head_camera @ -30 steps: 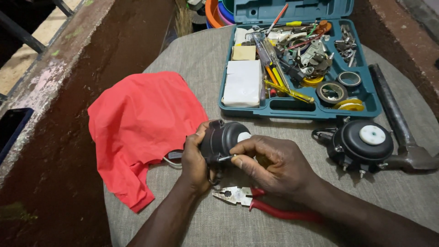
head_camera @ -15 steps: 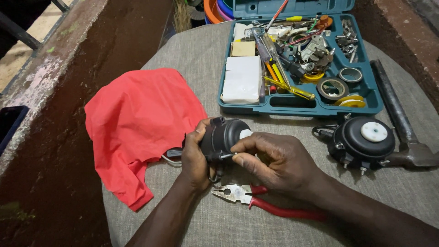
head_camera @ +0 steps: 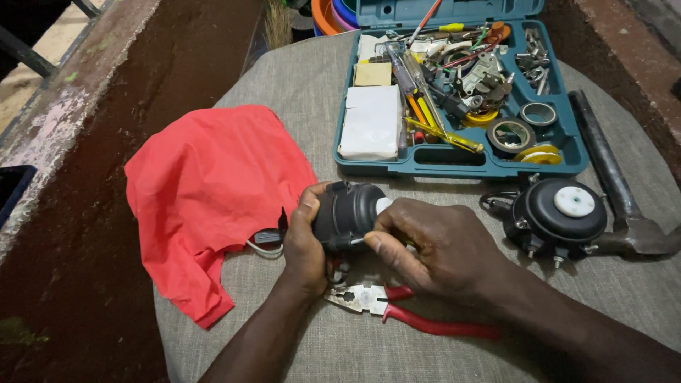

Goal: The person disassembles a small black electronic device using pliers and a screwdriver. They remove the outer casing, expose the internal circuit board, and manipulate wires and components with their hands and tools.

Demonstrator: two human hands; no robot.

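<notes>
My left hand [head_camera: 301, 237] grips a small black round motor [head_camera: 349, 207] from its left side, just above the grey cloth-covered table [head_camera: 298, 92]. My right hand [head_camera: 433, 245] rests over the motor's right side, its fingertips pinching a thin tool or pin against the housing. A wire with a small black plug [head_camera: 268, 236] trails left from the motor. Red-handled pliers [head_camera: 397, 305] lie on the table right under my hands.
A red cloth [head_camera: 206, 191] lies to the left. A teal toolbox [head_camera: 454, 85] with several tools, tape rolls and a white box stands open at the back. A second black motor [head_camera: 560, 213] and a dark hammer [head_camera: 617, 191] lie at the right. Concrete ledge on the left.
Both hands stay on the motor with only small finger shifts. The view has drifted slightly.
</notes>
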